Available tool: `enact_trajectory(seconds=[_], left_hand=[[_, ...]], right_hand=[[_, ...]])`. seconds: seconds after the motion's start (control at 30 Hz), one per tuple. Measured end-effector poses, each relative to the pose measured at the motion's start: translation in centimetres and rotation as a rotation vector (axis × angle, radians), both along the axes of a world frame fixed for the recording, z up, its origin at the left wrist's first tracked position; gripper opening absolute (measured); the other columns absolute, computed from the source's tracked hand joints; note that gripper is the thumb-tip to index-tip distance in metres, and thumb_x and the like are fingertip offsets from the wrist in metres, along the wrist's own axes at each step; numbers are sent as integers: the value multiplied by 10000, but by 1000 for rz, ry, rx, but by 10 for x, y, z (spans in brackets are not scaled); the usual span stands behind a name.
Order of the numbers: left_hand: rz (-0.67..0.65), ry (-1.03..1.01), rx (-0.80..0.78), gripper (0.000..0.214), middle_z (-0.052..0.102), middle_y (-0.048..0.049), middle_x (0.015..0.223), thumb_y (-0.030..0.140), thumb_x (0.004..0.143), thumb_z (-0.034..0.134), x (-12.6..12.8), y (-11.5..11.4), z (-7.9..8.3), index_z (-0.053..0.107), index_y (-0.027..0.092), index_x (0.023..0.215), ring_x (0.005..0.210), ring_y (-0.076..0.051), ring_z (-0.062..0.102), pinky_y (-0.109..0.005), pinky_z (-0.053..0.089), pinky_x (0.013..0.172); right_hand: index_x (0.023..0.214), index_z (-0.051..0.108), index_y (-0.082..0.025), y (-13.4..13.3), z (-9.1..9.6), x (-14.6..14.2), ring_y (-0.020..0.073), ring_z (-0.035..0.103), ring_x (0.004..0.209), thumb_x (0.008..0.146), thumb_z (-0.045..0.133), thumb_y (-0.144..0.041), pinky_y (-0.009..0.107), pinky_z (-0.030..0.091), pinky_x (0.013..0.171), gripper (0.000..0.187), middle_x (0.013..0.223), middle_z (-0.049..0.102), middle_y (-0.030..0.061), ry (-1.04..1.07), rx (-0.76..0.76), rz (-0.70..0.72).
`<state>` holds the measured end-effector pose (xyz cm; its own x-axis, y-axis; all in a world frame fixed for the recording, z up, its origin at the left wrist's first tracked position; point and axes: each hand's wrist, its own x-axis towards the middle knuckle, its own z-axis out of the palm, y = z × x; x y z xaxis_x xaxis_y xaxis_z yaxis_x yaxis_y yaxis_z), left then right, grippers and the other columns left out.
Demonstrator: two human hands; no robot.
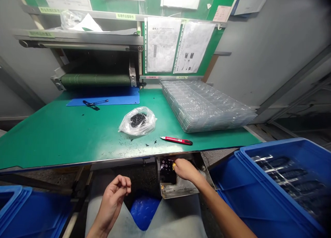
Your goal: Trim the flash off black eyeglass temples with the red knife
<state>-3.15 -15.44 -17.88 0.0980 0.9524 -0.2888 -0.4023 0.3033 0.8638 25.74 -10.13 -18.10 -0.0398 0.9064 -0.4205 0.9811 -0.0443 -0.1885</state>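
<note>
My right hand (184, 170) reaches into a small metal drawer (181, 191) under the green table's front edge. Its fingers curl round a small yellow-tipped thing next to a black item (167, 169) in the drawer. What they grip is too small to name. My left hand (115, 196) hovers over my lap, below the table edge, fingers loosely curled with nothing visible in them.
On the green table (64, 134) lie a clear bag of black parts (138, 121), a red utility knife (176, 140) and a stack of clear plastic trays (204, 105). A blue mat (116, 97) sits before a roller machine (95, 80). Blue crates (279, 186) flank my legs.
</note>
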Motion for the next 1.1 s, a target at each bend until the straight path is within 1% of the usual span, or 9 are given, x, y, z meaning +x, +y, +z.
enact_trajectory(seconds=[0.13,0.23,0.33,0.43,0.53,0.63,0.73,0.87,1.1], left_hand=[[-15,25,22,245,546,12,761,200,653,750,-3,-2,-5,509,200,695,646,-120,469,-221,385,600],[-22,39,43,250,545,9,782,194,661,759,-7,-5,-8,512,200,700,665,-122,478,-221,387,613],[-25,44,62,256,548,5,793,162,639,761,-9,-7,-10,515,197,702,687,-126,491,-226,406,657],[-42,53,81,272,556,-5,805,126,608,766,-7,-9,-12,525,195,710,704,-133,499,-231,415,671],[-64,64,108,297,557,-12,833,120,590,788,-5,-11,-13,530,193,717,711,-134,498,-230,416,665],[-70,74,132,301,554,-15,860,128,593,800,-5,-15,-12,538,193,727,726,-134,503,-230,421,676],[-63,79,135,278,551,-12,856,116,606,772,-4,-20,-8,535,197,728,725,-132,503,-226,417,669],[-54,77,120,240,547,-2,832,83,618,704,-1,-27,-3,524,200,724,688,-119,489,-220,402,643],[-13,31,111,190,535,5,799,101,641,665,1,-37,-3,521,192,727,631,-95,452,-209,361,602]], right_hand=[[1071,631,-148,4,-1,-3,199,633,945,970,569,-361,410,526,862,244,1078,644,71,29,-3,-17],[1080,630,-141,-3,-2,2,213,629,977,971,566,-361,438,510,894,254,1084,646,78,71,25,-10],[1108,630,-149,-14,-3,8,224,614,1046,974,561,-344,457,486,939,246,1139,642,80,180,35,59],[1107,640,-161,-21,-8,14,216,608,1073,976,562,-321,446,478,959,221,1169,642,74,296,21,123],[1103,635,-152,-22,-15,17,221,616,1040,970,570,-337,458,485,941,237,1136,644,79,298,58,44],[1143,619,-152,-20,-17,19,234,610,1057,974,562,-343,482,469,960,261,1150,636,86,311,125,-21],[1152,628,-161,-21,-15,19,235,587,1128,976,562,-320,487,441,1007,246,1210,626,87,404,150,23],[1109,649,-156,-22,-17,19,234,584,1142,972,573,-307,488,438,1016,218,1202,637,84,469,157,42],[1173,613,-161,-21,-27,19,235,598,1103,975,568,-298,484,467,982,246,1212,619,90,395,185,4]])
